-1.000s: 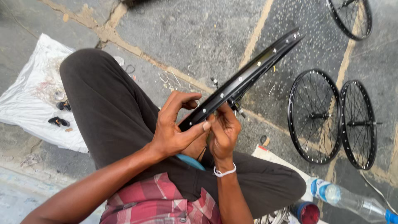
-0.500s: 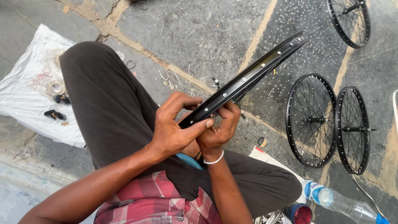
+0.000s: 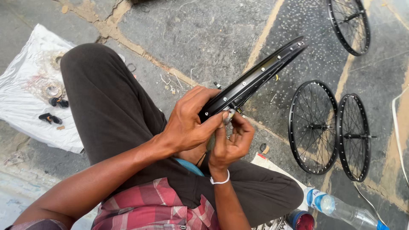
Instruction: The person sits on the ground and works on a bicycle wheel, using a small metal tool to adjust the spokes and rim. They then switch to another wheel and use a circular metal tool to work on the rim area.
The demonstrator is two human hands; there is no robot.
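The bicycle rim (image 3: 255,79) in my left hand (image 3: 189,123) is glossy black metal. My trousers (image 3: 106,110) are matt dark cloth, my shirt (image 3: 149,208) checked woven cloth. The pavement (image 3: 200,34) is rough grey stone; the sheet (image 3: 25,98) looks shiny white plastic, the water bottle (image 3: 341,208) clear plastic.

The rim (image 3: 255,79) was glossy black with a row of small pale holes; the two spoked wheels (image 3: 313,127) beside it were black too. The trousers (image 3: 106,102) were dark brown, the shirt (image 3: 149,206) a red-and-pink check with white lines; the wristband (image 3: 220,180) was white. The cloth (image 3: 30,81) on the grey stone floor (image 3: 191,34) was white; the bottle (image 3: 341,208) was clear with a blue label.
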